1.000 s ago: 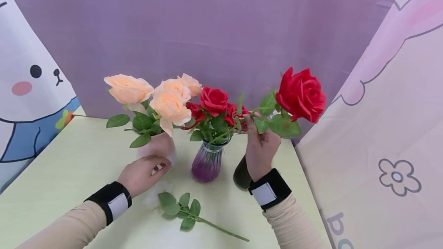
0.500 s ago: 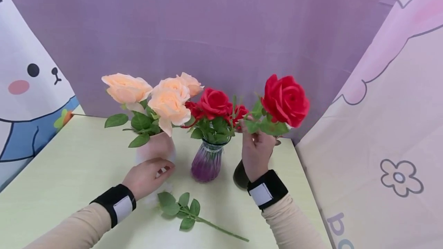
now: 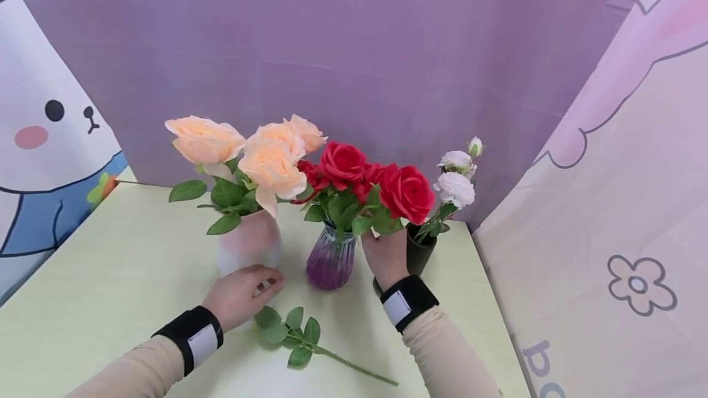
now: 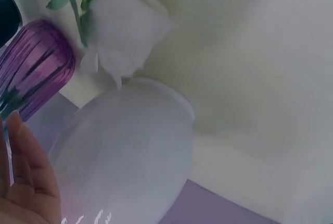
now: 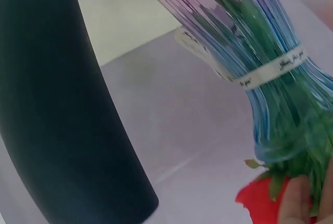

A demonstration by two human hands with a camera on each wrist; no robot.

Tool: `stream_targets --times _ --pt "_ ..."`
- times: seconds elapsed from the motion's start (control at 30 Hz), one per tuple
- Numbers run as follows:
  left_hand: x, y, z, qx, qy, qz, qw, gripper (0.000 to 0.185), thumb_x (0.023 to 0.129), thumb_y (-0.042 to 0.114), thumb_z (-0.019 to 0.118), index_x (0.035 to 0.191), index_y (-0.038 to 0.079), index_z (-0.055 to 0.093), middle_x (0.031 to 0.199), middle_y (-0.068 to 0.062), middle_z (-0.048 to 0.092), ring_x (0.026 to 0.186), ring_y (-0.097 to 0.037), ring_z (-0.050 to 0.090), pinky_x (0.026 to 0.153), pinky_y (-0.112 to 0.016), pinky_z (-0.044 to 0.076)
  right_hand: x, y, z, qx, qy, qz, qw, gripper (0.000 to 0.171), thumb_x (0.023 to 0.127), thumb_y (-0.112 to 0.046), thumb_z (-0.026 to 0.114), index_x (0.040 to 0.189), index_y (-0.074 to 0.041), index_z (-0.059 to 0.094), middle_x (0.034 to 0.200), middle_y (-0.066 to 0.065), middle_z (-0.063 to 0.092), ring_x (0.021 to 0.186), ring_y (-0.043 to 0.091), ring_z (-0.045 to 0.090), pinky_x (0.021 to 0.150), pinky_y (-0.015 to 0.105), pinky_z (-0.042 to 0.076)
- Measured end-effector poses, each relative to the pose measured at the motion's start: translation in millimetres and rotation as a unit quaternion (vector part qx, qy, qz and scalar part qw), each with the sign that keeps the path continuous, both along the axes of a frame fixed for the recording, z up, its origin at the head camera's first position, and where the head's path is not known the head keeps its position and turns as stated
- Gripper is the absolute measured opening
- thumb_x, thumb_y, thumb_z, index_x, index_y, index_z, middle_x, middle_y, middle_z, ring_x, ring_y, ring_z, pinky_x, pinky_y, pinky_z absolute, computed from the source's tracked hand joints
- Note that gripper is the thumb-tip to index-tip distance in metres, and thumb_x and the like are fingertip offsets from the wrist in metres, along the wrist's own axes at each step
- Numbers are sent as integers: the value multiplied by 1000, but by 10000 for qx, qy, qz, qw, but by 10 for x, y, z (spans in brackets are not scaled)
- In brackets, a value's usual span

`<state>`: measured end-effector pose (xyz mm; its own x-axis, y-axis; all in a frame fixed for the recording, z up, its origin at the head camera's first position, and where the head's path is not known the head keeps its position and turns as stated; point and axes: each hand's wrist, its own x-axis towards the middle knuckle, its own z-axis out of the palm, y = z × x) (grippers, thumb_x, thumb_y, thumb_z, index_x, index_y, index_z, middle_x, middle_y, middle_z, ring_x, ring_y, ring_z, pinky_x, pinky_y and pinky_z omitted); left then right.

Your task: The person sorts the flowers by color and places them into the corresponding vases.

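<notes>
My right hand (image 3: 387, 255) grips the stem of a large red rose (image 3: 406, 194) at the mouth of the ribbed purple glass vase (image 3: 330, 263). Other red roses (image 3: 343, 163) stand in that vase; in the right wrist view its stems (image 5: 307, 151) show through the glass, with fingertips beside them. My left hand (image 3: 240, 295), fingers loosely bent and holding nothing, hovers in front of the pink-and-white vase (image 3: 251, 241) of peach roses (image 3: 271, 167). A leafy stem (image 3: 332, 358) lies on the table below it; its white rose (image 4: 127, 31) shows in the left wrist view.
Right of the purple vase, a dark vase (image 3: 420, 250) holds small white flowers (image 3: 456, 188), partly behind my right hand. A purple cloth (image 3: 354, 48) hangs behind the pale table (image 3: 138, 263). Printed cloths flank both sides.
My right hand has moved left and down with the red rose, bringing its stem into the purple vase and uncovering the white flowers. The left hand has drifted slightly right and down.
</notes>
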<state>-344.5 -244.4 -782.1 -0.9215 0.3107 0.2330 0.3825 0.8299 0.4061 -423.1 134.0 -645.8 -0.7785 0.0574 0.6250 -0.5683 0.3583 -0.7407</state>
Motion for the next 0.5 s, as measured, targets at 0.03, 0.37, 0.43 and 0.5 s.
stream_targets --times 0.03,0.37,0.43,0.5 --pt "27 11 -31 9 -25 -11 10000 16 92 69 49 108 67 51 100 41 54 81 8 57 66 -27 51 40 -46 35 66 -151 32 9999 33 88 -25 75 120 -29 64 116 -4 69 105 15 65 85 33 53" --pt "76 36 -376 -39 -218 84 9997 17 90 71 50 107 68 51 99 39 56 79 8 56 64 -28 50 678 -377 1052 827 -1221 -354 9884 43 83 -25 76 120 -22 56 117 -3 63 110 19 61 92 46 52" --pt "84 38 -398 -17 -221 85 9997 17 90 71 50 107 68 51 98 38 56 79 8 56 64 -28 50 698 -402 1126 917 -1312 -362 9864 49 83 -23 75 127 -21 54 121 -2 62 112 17 60 93 44 52" --pt "97 39 -407 14 -205 70 9998 18 90 71 50 108 68 52 99 38 57 80 8 57 64 -28 50 655 -402 1083 1070 -1368 -365 9841 46 84 -23 73 125 -23 54 118 -4 62 109 15 59 92 43 52"
